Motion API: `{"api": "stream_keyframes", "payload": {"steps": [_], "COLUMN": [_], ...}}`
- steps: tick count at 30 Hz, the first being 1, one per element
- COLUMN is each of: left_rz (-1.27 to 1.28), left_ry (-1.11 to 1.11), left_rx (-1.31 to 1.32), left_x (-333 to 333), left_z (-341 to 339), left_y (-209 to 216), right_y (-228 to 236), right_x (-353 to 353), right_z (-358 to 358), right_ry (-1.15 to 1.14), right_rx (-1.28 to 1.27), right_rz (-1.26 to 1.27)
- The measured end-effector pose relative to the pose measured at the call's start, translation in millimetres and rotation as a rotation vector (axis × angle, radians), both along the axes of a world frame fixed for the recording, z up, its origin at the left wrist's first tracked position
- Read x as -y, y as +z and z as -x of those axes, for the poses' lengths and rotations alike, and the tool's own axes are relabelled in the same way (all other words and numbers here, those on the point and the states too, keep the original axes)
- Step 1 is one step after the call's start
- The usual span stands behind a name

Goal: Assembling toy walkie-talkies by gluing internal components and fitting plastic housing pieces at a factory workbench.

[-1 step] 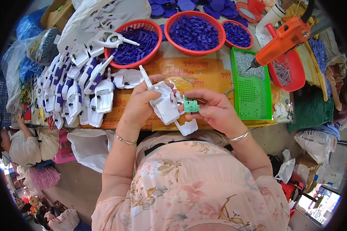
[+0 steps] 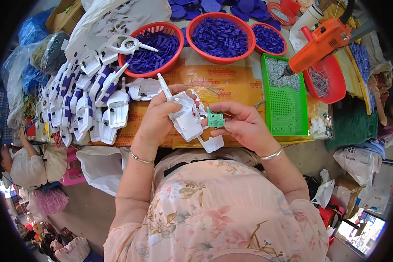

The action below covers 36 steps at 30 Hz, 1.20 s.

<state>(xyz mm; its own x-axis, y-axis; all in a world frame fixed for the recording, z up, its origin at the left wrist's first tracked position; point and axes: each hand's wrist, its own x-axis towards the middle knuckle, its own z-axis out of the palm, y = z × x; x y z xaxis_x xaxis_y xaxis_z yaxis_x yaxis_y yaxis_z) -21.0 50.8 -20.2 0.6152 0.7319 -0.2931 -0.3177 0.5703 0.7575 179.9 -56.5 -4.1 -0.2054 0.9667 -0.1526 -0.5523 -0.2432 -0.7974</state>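
My left hand [image 2: 155,117] grips an open white plastic housing [image 2: 187,121] with a narrow stem, its thumb over the upper part. Between the thumb and fingers of my right hand [image 2: 244,126] is a small green circuit board [image 2: 215,118], just right of the housing. A thin red wire [image 2: 194,107] loops between housing and board. From the housing's lower end hangs a white flap-like piece [image 2: 212,143]. Both hands are over the table's near edge.
Many white-and-purple housings [image 2: 81,102] are piled at left. Red baskets of purple parts [image 2: 220,39] stand behind. At right, an orange electric screwdriver [image 2: 321,46] hangs over a green tray [image 2: 288,115] with screws, beside a red bin [image 2: 329,81]. Another person [image 2: 28,163] is at far left.
The circuit board in my right hand is tilted a little differently, and the housing's lower flap has risen slightly. Otherwise the hands are nearly still.
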Motion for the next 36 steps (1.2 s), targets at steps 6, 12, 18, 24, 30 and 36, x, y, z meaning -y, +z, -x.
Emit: {"api": "stream_keyframes", "payload": {"steps": [6, 12, 18, 24, 30, 36], "left_rz": [-0.108, 0.008, -0.015, 0.02, -0.027, -0.151], "left_ry": [-0.034, -0.181, -0.182, -0.215, -0.296, -0.389], "left_rx": [-0.079, -0.023, -0.097, -0.127, -0.072, -0.184], "left_x": [-6.7, -0.7, 5.3, 11.6, 18.1, 26.2], "left_z": [3.2, 0.5, -8.1, -10.7, -12.2, -17.1], "left_y": [4.6, 8.2, -2.4, 4.0, 0.9, 3.4], "right_y": [-1.5, -3.8, -10.8, -12.0, -12.4, -16.9], "right_x": [1.0, -5.2, -7.0, -16.0, -22.1, -21.1], "right_z": [5.3, -2.8, 2.4, 0.7, 4.3, 4.7], "right_ry": [-0.117, -0.04, -0.034, -0.203, -0.262, -0.261], "right_rx": [0.147, 0.212, 0.421, 0.57, 0.425, 0.575], "right_rz": [-0.072, -0.062, -0.15, -0.255, -0.057, -0.096]}}
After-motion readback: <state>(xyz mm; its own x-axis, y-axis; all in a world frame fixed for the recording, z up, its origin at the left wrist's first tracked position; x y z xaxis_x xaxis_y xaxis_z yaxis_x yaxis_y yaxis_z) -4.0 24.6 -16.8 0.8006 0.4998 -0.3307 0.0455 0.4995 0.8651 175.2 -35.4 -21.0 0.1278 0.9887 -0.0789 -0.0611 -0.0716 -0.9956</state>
